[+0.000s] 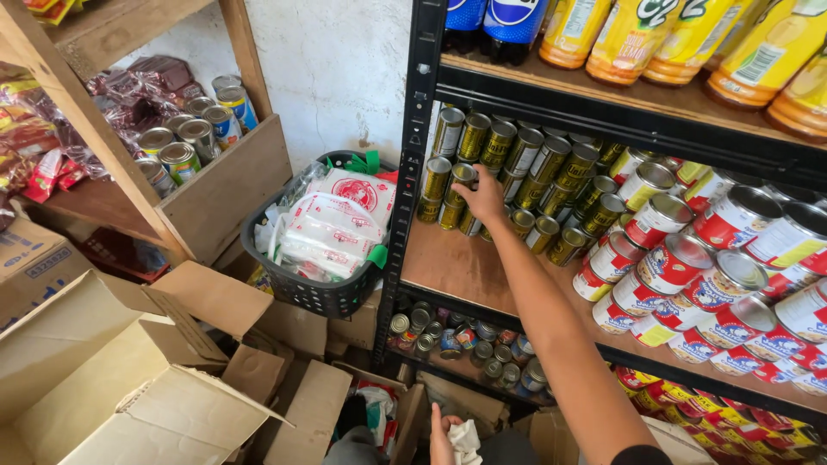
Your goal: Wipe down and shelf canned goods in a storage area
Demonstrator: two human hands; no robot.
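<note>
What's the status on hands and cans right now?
Right hand fingers on a gold can, grip unclear. Left hand low, holding white cloth. Nothing blocking.

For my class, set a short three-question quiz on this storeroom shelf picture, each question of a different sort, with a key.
1. True or false: the right hand rests on the green-gold cans.
2. What does the left hand hold? A) a white cloth B) a bottle C) a can
3. What stands on the shelf above the cans?

Key:
1. True: its fingers touch a can at the stack's front left.
2. A, the white cloth.
3. Yellow bottles and dark bottles with blue labels.
</note>
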